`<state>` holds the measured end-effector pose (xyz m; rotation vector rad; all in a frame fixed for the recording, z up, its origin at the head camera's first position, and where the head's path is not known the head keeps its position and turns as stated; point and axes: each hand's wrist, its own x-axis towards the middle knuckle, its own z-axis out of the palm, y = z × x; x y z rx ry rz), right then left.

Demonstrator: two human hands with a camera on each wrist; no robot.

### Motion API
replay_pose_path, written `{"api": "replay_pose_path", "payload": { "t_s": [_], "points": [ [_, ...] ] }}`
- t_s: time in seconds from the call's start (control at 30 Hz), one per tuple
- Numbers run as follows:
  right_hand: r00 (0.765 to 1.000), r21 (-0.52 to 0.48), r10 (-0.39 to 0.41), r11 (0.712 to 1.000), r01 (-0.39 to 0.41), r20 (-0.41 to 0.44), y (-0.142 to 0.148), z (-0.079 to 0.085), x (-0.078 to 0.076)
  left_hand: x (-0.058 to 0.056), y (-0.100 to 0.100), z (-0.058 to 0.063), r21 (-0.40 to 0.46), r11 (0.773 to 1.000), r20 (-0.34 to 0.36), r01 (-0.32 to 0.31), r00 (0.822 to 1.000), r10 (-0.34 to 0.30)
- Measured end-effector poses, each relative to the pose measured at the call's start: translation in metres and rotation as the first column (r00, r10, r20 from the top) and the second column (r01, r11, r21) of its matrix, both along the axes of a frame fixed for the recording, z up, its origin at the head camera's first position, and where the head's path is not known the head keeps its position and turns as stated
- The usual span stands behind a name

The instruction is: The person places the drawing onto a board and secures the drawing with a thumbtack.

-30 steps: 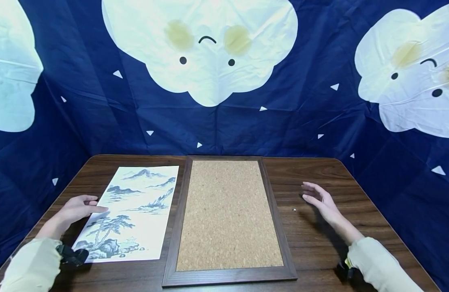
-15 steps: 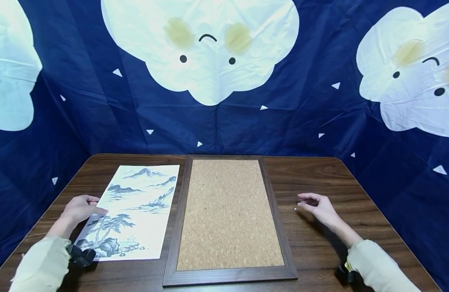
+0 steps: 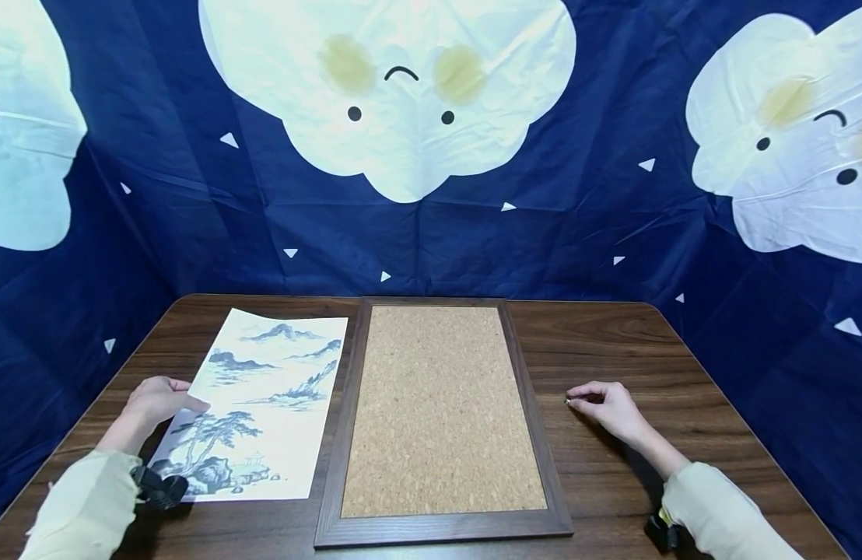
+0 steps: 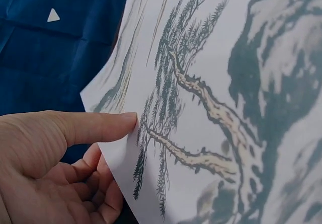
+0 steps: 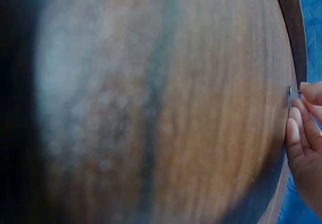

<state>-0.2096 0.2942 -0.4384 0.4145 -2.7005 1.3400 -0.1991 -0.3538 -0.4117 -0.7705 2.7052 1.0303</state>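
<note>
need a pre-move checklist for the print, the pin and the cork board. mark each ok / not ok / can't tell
1. Left grip on the print: ok, thumb on top at the left edge, fingers below.
2. Right grip on the pin: ok, thumb and finger pinch its thin shaft.
3. Pin clear of the table: cannot tell, its head is at or very near the surface.
4. Print lying flat: not ok, its far left corner is raised.
5. Print over the cork board: not ok, it is left of the frame.
6. Print facing up: ok, the landscape shows.
</note>
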Motion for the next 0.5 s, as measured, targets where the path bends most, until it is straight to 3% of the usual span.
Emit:
{"api": "replay_pose_path", "payload": {
  "t_s": [0.2,0.33,0.5],
  "points": [
    [1.000,0.082,-0.024,0.996,0.025,-0.017,0.004,-0.006,-0.005,-0.002,-0.009,-0.009,-0.004,1.000,-0.004,0.024,1.000,-0.024],
    [0.999,0.110,-0.023,0.994,0.026,-0.031,0.005,-0.008,-0.008,-0.003,-0.021,-0.014,0.046,0.994,-0.024,0.101,0.995,-0.100],
    [0.999,0.130,-0.031,0.991,0.035,-0.028,0.003,-0.005,-0.010,0.000,-0.029,-0.008,0.120,0.972,-0.038,0.202,0.979,-0.199]
  ]
}}
